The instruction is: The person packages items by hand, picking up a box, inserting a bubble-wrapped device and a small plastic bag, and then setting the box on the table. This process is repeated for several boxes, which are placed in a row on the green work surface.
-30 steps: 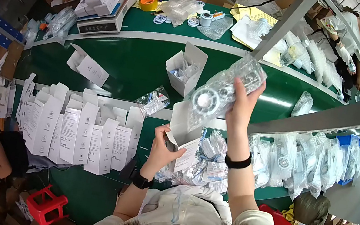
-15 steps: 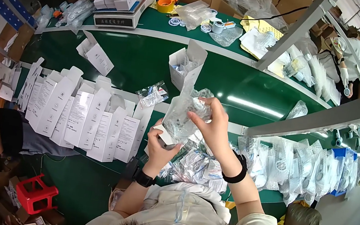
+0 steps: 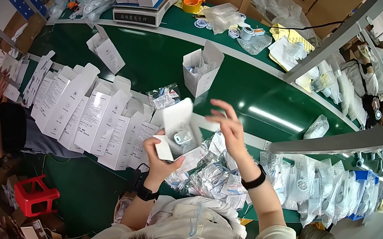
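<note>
My left hand (image 3: 160, 163) grips a small white carton (image 3: 175, 118) from below and the left side. The carton is tilted with its top flap up. Inside it lies a clear-wrapped item (image 3: 182, 138) with a pale blue-and-white part. To the right of the carton, my right hand (image 3: 231, 130) is in the air with fingers stretched apart and slightly blurred, holding nothing. Beneath both hands is a pile of small clear bags (image 3: 214, 178) with white and blue contents. Another open white carton (image 3: 201, 69), filled with a plastic-wrapped item, stands beyond my hands.
A row of open white cartons (image 3: 96, 119) stands at the left. Bubble-wrapped items (image 3: 299, 181) line the right. One bagged item (image 3: 164, 96) lies near the carton. A scale (image 3: 138, 16) and an orange tape dispenser (image 3: 193, 2) sit at the back. A metal post (image 3: 334, 42) rises at the right.
The wrapped item, earlier pressed by my right hand at the carton's mouth, is now down inside. My right hand has let go and drawn away. The view has shifted slightly.
</note>
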`<state>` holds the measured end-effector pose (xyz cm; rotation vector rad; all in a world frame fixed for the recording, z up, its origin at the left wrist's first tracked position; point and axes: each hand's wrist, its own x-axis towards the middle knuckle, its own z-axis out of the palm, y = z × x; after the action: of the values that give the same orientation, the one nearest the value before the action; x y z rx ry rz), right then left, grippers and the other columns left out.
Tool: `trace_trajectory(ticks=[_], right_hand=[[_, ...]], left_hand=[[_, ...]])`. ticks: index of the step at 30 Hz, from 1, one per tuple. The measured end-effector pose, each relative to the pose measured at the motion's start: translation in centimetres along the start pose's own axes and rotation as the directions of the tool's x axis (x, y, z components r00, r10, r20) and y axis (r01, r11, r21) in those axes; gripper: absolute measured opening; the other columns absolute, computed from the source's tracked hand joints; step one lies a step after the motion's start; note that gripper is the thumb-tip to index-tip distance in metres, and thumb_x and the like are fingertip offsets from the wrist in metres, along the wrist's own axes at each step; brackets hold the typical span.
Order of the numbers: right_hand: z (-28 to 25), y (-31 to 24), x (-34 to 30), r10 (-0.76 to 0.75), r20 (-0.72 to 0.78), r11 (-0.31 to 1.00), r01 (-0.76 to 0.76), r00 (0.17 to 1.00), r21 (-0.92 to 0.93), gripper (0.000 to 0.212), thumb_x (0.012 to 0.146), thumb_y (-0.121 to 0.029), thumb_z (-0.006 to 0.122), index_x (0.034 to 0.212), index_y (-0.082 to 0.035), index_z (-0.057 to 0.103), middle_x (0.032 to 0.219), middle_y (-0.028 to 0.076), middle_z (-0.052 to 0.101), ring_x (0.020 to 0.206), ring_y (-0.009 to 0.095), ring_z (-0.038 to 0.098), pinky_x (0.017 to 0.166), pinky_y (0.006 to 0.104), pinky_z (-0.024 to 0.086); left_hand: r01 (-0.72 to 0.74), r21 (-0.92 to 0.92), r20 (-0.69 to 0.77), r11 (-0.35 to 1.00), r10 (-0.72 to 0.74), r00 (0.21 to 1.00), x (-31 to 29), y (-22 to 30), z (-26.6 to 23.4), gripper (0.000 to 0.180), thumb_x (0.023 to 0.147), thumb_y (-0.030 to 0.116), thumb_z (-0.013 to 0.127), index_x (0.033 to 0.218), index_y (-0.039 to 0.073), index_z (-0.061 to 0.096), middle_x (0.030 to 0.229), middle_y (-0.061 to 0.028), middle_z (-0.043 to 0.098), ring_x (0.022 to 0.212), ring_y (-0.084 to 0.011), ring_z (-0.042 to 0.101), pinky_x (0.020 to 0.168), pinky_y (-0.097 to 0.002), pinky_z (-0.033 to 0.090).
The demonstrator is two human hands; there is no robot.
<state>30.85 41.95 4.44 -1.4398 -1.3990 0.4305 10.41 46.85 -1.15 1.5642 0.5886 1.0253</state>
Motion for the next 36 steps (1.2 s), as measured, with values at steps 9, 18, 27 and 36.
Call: trace_trajectory(ticks=[9, 18, 27, 36], right_hand=[[15.4, 14.5, 7.5, -0.284, 0.339, 0.625, 0.441, 0.897, -0.644, 0.038, 0.077, -0.003, 0.046, 0.113, -0.011, 0.051, 0.119, 0.01, 0.046, 0.093, 0.027, 0.053, 0.078, 0.0337, 0.045], [8.2, 11.4, -0.4, 0.063, -0.003, 0.83, -0.055, 0.998, -0.554, 0.012, 0.071, -0.007, 0.054, 0.081, -0.002, 0.051, 0.078, 0.013, 0.055, 0.077, 0.029, 0.056, 0.065, 0.0367, 0.047], [-1.7, 8.5, -16.6, 0.79, -0.121, 0.457, -0.445, 0.601, 0.77, 0.006, 0.088, -0.009, 0.046, 0.09, -0.005, 0.051, 0.084, -0.001, 0.055, 0.08, 0.009, 0.054, 0.069, 0.0222, 0.044], [-1.4, -2.0, -9.3, 0.65, -0.445, 0.661, -0.169, 0.616, 0.731, 0.019, 0.086, -0.008, 0.052, 0.104, -0.004, 0.047, 0.096, 0.005, 0.053, 0.084, 0.009, 0.053, 0.076, 0.0243, 0.045]], left_hand=[[-0.079, 0.007, -0.048, 0.997, 0.079, 0.996, -3.2, 1.5, -2.5, 0.071, 0.059, 0.014, 0.075, 0.106, 0.012, 0.022, 0.118, -0.0214, 0.036, 0.105, -0.0275, 0.041, 0.089, -0.0384, 0.032], [-0.156, 0.056, 0.212, 0.986, 0.141, 0.967, 0.8, 1.9, -0.3, 0.061, 0.057, 0.009, 0.071, 0.108, 0.009, 0.038, 0.114, -0.0188, 0.037, 0.102, -0.0279, 0.043, 0.085, -0.0369, 0.035], [-0.072, 0.471, 0.409, 0.879, -0.145, 0.901, 3.5, 4.2, 2.7, 0.018, 0.06, -0.003, 0.065, 0.076, 0.0, 0.057, 0.105, -0.0114, 0.047, 0.083, -0.0205, 0.052, 0.068, -0.027, 0.041], [0.093, 0.465, 0.316, 0.881, -0.263, 0.911, 4.9, 3.8, 2.9, 0.011, 0.062, -0.001, 0.068, 0.07, -0.002, 0.06, 0.072, -0.0095, 0.057, 0.058, -0.0175, 0.053, 0.054, -0.0249, 0.04]])
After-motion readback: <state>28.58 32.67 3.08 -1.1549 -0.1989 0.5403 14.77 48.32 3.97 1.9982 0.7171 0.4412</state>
